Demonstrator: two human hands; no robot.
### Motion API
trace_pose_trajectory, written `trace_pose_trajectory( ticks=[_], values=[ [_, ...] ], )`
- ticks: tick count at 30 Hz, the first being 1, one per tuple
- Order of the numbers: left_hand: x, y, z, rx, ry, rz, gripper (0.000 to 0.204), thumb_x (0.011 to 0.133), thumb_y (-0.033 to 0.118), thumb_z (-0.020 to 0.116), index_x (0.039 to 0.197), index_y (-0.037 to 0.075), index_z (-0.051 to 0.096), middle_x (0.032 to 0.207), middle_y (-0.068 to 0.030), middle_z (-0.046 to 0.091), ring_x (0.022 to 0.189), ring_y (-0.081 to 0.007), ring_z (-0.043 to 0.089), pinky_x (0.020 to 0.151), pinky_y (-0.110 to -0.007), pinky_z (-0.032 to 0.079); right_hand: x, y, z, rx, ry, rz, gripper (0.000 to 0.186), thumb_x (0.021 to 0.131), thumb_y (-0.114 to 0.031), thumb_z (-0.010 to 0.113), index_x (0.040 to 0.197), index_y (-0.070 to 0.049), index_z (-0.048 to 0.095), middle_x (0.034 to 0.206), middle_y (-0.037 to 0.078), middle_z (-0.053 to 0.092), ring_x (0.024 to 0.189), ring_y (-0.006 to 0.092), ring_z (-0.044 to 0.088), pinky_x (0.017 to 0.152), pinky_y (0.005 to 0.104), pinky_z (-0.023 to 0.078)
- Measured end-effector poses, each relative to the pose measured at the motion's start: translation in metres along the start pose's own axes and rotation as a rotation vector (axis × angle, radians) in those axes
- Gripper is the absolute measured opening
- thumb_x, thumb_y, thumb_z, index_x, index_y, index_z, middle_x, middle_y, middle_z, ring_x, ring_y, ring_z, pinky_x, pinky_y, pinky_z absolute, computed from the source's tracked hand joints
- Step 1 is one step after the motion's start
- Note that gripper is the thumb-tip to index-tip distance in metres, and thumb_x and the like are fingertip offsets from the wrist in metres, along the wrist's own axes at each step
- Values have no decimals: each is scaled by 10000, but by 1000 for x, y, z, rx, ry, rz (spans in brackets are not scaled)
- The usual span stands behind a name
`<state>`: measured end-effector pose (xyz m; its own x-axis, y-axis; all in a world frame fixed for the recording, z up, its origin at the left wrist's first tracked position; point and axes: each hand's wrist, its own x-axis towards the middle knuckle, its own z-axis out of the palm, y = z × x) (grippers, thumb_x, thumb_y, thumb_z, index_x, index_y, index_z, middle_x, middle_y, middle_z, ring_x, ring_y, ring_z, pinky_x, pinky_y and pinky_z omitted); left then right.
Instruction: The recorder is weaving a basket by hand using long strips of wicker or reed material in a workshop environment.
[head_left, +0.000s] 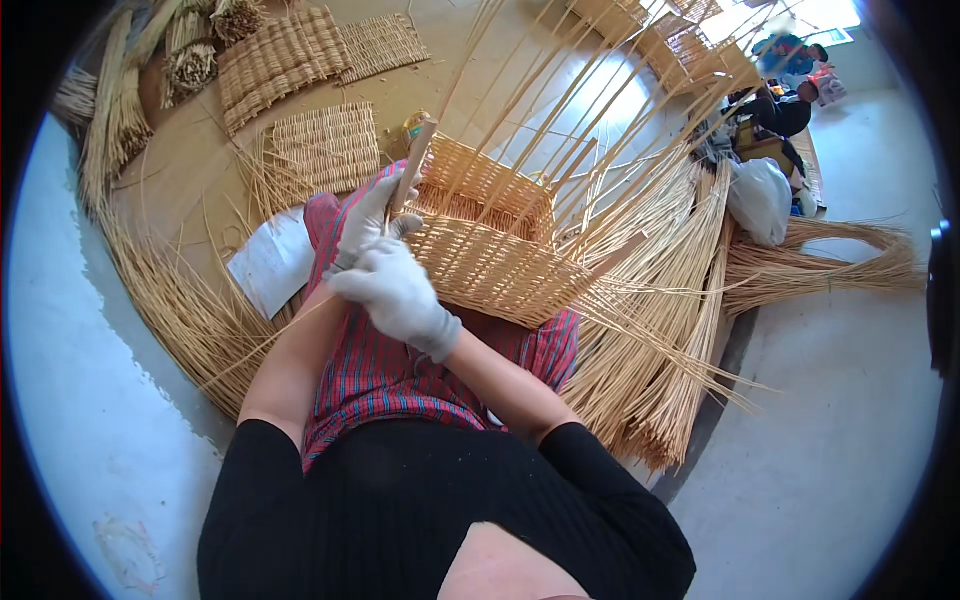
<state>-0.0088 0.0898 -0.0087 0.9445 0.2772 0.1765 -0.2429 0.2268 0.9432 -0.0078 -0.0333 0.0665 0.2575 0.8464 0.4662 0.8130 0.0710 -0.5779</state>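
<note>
A half-woven wicker basket [490,250] is rested on the lap, over a plaid cloth [400,370]. A wooden stick [412,165] is gripped by the gloved left hand [368,222] at the basket's left edge. The gloved right hand [398,292] is closed just below it, touching the basket; what it holds cannot be told.

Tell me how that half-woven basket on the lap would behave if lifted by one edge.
The half-woven basket is probably light for its size, being thin woven cane. Its woven walls look fairly stiff, but the long loose stakes would likely sway and flex. It might tip toward those stakes.

Single head-worn fisheye view; looked steeply down from close above onto lap [400,370] and floor [830,420]; rim edges bent.
</note>
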Motion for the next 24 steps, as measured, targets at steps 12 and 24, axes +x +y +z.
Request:
trace_pose_trajectory(
  ticks=[12, 24],
  values=[
    [22, 15, -11, 153, -27, -210, 260, 972, 125, 789, 1191, 64, 662, 988, 40, 623, 932, -80, 588, 876, -242, 526, 23, 47, -70, -300, 782, 379, 369, 1068, -46, 576, 1429, -116, 599, 1309, 151, 710, 1091, 251, 731, 876, 369, 612],
    [42, 35, 17, 531, 26, -245, 448, 872, 407, 887, 1144, 106, 698, 793, -1, 667, 713, -119, 612, 690, -328, 530, -139, 51, -45, 760, 1213, 784, 232, 1166, -210, 421, 1283, -99, 588, 1008, 109, 753, 872, 203, 728, 719, 313, 569]
  ],
)
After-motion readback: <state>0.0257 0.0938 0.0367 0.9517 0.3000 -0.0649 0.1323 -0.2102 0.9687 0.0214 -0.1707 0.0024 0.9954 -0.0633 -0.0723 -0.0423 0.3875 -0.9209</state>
